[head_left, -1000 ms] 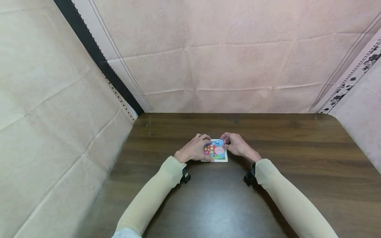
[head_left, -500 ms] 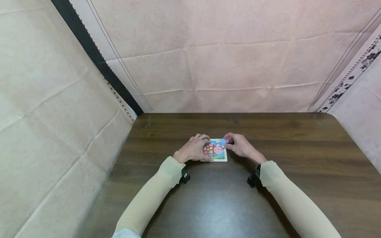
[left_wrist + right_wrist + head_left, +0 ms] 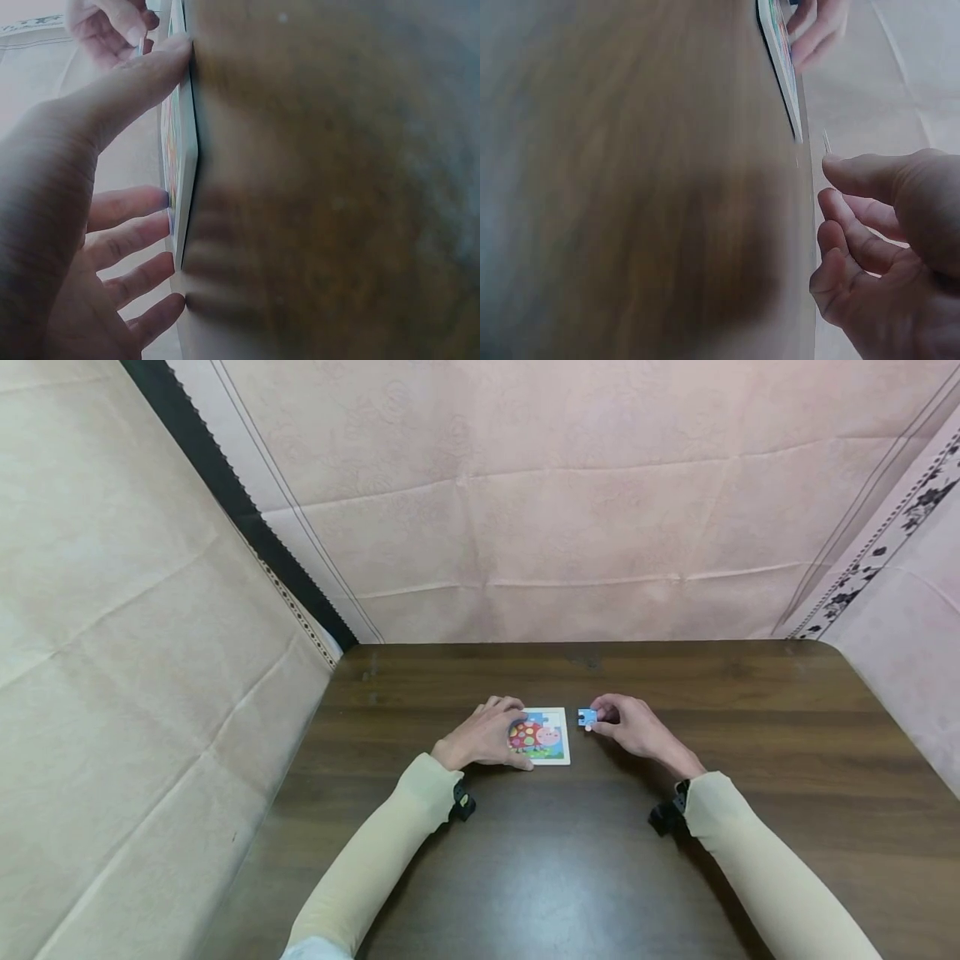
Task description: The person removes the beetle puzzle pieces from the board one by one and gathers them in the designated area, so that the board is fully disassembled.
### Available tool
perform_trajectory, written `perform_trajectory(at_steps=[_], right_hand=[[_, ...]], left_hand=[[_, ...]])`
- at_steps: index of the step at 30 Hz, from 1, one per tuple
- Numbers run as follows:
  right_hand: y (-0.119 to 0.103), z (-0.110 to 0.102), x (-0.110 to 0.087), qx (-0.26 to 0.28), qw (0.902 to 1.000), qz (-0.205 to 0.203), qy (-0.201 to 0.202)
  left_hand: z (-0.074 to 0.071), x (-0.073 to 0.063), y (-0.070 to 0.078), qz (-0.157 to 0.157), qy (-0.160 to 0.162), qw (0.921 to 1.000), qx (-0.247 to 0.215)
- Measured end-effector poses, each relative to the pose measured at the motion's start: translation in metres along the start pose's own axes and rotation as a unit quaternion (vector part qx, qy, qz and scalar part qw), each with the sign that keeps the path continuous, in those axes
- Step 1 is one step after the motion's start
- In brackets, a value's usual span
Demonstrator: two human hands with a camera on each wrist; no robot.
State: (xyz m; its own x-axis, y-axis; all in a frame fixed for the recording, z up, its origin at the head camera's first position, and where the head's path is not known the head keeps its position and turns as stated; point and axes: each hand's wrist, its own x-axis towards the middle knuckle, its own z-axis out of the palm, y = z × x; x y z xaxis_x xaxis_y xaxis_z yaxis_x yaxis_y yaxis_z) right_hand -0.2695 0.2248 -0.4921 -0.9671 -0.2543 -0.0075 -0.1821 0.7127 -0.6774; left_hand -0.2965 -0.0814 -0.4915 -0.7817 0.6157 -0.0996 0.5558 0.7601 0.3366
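A small jigsaw puzzle [image 3: 545, 740] with a white border lies flat on the table, showing a red, dotted ladybird-like figure with a pink face. My left hand [image 3: 487, 733] holds it from the left, thumb at the near edge and fingers toward the far edge; the left wrist view shows the thumb [image 3: 161, 71] on the border. Just right of the puzzle, my right hand [image 3: 637, 728] pinches a blue puzzle piece [image 3: 587, 717] between thumb and fingers. That piece appears as a thin sliver [image 3: 826, 141] in the right wrist view. The puzzle's left part is hidden under my left hand.
The brown wooden table [image 3: 555, 860] spreads around both hands. Pale cloth [image 3: 585, 527] hangs behind its far edge, with another pale sheet [image 3: 150, 677] at the left. Each wrist wears a small black camera, such as the right one [image 3: 667, 817].
My right hand has pulled the blue piece away from the puzzle's upper right and carried it rightward. A gap now separates them. My left hand stays on the puzzle.
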Motion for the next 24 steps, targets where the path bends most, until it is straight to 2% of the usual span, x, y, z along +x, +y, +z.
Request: perform_trajectory(at_steps=[24], right_hand=[[0.043, -0.035, -0.019, -0.027, 0.9992, 0.015, 0.025]], left_hand=[[0.001, -0.002, -0.005, -0.007, -0.004, 0.9997, -0.022]])
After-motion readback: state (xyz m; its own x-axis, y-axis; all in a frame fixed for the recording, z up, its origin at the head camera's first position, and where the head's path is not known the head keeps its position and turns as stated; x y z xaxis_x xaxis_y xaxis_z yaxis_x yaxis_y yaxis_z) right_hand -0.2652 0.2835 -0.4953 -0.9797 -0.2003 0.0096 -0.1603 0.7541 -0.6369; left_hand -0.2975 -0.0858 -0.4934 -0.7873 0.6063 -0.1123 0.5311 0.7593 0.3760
